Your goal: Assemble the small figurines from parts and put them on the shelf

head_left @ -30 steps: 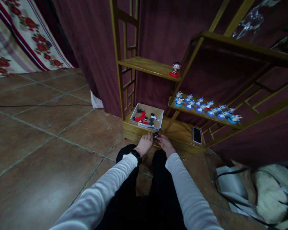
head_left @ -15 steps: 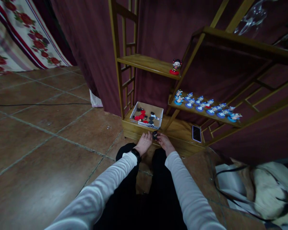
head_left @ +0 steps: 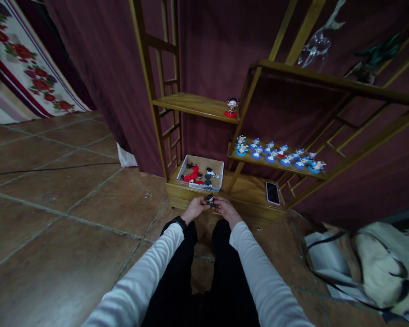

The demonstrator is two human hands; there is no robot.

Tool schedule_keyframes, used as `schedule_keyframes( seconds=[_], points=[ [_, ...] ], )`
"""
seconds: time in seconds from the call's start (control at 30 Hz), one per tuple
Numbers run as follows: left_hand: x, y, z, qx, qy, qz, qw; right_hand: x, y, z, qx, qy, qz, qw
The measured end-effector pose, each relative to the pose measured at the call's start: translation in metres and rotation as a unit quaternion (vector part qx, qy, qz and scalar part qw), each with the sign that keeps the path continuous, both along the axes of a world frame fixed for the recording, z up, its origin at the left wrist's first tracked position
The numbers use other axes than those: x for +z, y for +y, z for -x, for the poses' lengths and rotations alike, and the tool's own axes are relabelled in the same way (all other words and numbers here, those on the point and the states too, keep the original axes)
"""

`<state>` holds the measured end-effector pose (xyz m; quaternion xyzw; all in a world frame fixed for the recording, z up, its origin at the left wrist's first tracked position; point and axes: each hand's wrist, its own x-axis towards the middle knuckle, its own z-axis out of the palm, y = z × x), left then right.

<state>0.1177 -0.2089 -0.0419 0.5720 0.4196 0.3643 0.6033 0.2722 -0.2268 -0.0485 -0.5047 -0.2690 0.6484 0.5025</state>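
A small dark figurine (head_left: 210,200) is held upright between my two hands, just in front of the low cabinet. My left hand (head_left: 195,209) pinches it from the left, and my right hand (head_left: 225,208) grips its right side. Behind it, a shallow cardboard box (head_left: 217,183) holds red and dark round bases and several black, red and white figurine pieces. On the upper left shelf stands a red-based figurine (head_left: 231,107). Blue and white figurines (head_left: 271,156) stand in rows on the right shelf.
The wooden shelf unit (head_left: 194,105) stands before a dark red curtain (head_left: 211,45). A phone (head_left: 272,193) lies on its lowest board. Bags (head_left: 378,268) rest on the tiled floor at right, and a black cable (head_left: 54,169) runs along the left.
The head view has tilted up and shifted right. Both hands still hold the figurine, which now shows more of its front and stands more upright between the fingers.
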Motion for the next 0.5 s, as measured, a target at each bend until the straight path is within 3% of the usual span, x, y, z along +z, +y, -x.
schedule_keyframes(
  seconds=[0.27,0.5],
  points=[
    [-0.0014,0.0037,0.0037,0.065,-0.082,0.12,0.987,0.0016,0.0017,0.0017,0.012,0.033,-0.02,0.999],
    [0.0036,-0.0001,0.0072,0.095,-0.105,0.158,0.977,0.0014,0.001,0.0031,0.032,0.036,-0.021,0.999]
  ],
)
